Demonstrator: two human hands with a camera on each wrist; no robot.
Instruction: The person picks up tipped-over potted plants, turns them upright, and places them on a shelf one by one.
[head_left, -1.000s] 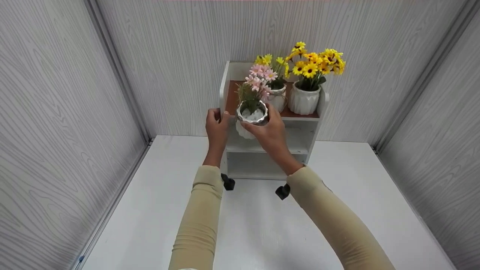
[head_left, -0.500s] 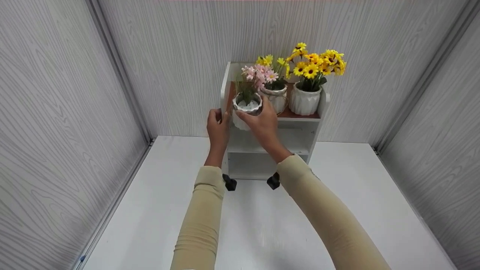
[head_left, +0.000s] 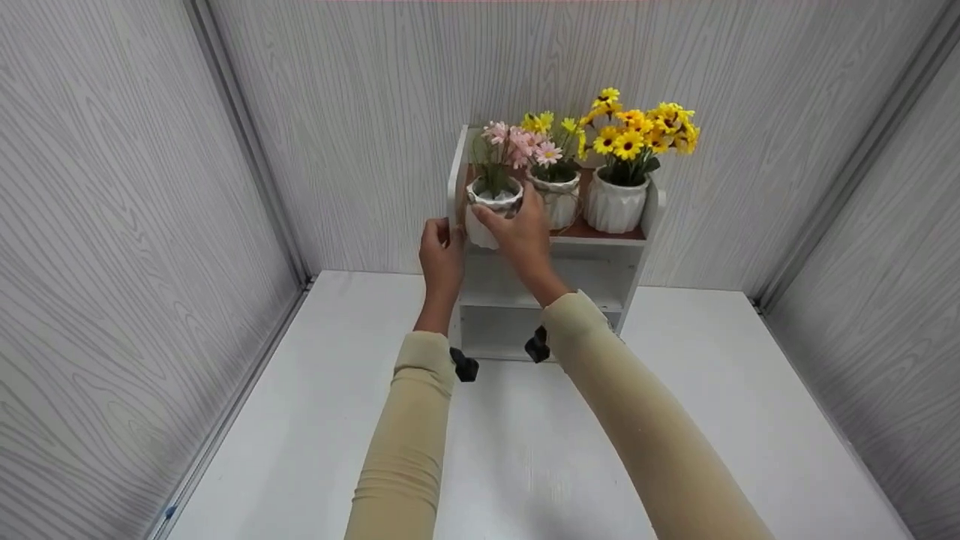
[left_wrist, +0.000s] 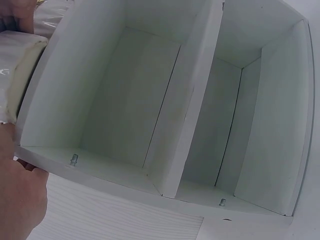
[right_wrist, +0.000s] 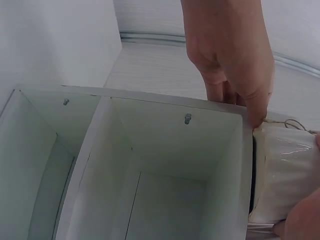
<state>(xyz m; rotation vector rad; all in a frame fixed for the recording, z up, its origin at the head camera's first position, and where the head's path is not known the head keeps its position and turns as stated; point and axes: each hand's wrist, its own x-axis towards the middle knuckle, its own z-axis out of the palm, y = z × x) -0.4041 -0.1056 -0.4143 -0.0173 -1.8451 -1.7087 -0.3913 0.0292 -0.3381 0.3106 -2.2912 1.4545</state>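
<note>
A white ribbed flowerpot (head_left: 483, 227) with pink daisies (head_left: 517, 142) is at the left end of the small white shelf unit's (head_left: 536, 304) brown top. My right hand (head_left: 526, 236) grips this pot near its rim, thumb in front and fingers at the right side. With my left hand (head_left: 441, 259) I hold the unit's left side panel, just left of the pot. The pot's base is right at the edge of the top board in the left wrist view, where the pot (left_wrist: 20, 70) lies along the panel. Twine (right_wrist: 295, 123) shows beside the pot in the right wrist view.
Two more white pots stand on the same top: a middle pot (head_left: 562, 206) with yellow flowers and twine, and a right pot (head_left: 616, 206) with yellow daisies. Below are two compartments (left_wrist: 125, 95). A white table (head_left: 517, 450) lies in front; grey wood-grain walls (head_left: 360, 135) surround it.
My right hand has carried the pink-flower pot back and slightly left, from in front of the shelf to the left end of its top. My left hand keeps its hold on the side panel.
</note>
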